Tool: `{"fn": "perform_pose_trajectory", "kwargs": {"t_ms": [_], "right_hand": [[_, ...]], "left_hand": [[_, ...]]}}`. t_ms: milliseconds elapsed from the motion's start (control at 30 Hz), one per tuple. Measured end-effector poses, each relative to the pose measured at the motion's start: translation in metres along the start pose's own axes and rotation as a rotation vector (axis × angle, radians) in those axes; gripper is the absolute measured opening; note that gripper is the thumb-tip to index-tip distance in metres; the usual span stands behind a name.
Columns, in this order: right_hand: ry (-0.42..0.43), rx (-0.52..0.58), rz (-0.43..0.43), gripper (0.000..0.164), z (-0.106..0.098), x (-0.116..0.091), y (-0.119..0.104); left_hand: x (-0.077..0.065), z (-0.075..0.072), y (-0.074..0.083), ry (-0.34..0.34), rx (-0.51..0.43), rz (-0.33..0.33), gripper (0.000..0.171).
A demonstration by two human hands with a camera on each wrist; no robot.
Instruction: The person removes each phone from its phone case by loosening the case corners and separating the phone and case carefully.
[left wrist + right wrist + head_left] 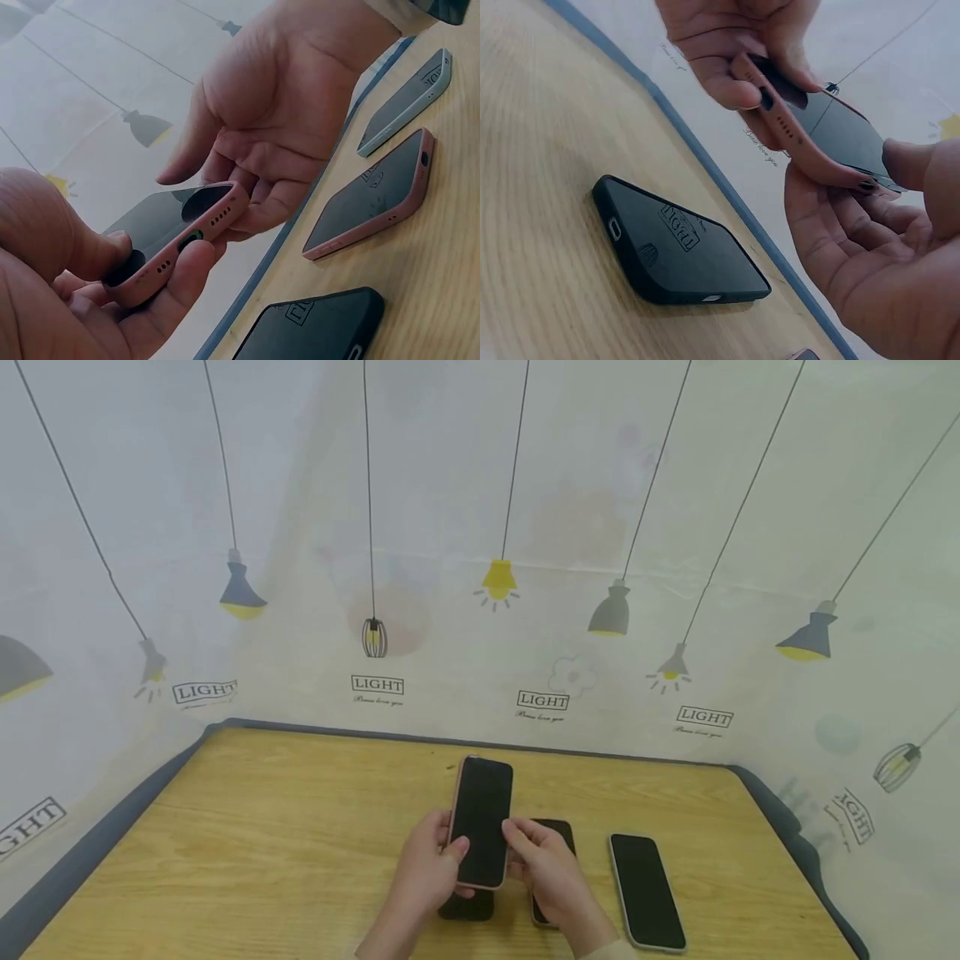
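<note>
Both hands hold a phone in a pink case (483,814) above the table, its dark screen facing up. My left hand (427,868) grips the lower left side, thumb on the screen and fingers underneath. On the other long side, my right hand (553,872) has its thumb at the edge and its fingers below. In the right wrist view, the right thumb (911,163) meets a corner of the held phone (844,139), where a thin edge stands slightly apart; whether this is case or film I cannot tell.
Below the hands lies a black-cased phone (682,247). A second pink-cased phone (375,199) lies to its right, partly behind my right hand in the head view. Farther right is a phone in a pale case (647,893). A lamp-patterned sheet (450,485) surrounds the wooden table (262,827).
</note>
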State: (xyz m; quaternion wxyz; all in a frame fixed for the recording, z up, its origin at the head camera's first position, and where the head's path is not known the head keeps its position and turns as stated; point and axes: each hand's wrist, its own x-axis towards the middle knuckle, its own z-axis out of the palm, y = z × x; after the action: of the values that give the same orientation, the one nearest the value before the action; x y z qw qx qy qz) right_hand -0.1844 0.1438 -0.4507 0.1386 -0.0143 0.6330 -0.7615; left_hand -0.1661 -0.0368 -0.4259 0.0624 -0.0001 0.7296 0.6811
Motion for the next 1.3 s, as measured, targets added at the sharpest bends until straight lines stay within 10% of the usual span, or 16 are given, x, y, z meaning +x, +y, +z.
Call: {"fn": "perform_pose_trajectory", "kwargs": {"t_ms": [633, 1300], "right_hand": [[0.163, -0.026, -0.058, 0.038, 0.023, -0.014, 0.008], [0.17, 0.234, -0.011, 0.032, 0.025, -0.014, 0.009]], "left_hand": [[0.002, 0.001, 0.007, 0.066, -0.041, -0.012, 0.03], [0.004, 0.002, 0.007, 0.11, 0.018, -0.017, 0.026]]}}
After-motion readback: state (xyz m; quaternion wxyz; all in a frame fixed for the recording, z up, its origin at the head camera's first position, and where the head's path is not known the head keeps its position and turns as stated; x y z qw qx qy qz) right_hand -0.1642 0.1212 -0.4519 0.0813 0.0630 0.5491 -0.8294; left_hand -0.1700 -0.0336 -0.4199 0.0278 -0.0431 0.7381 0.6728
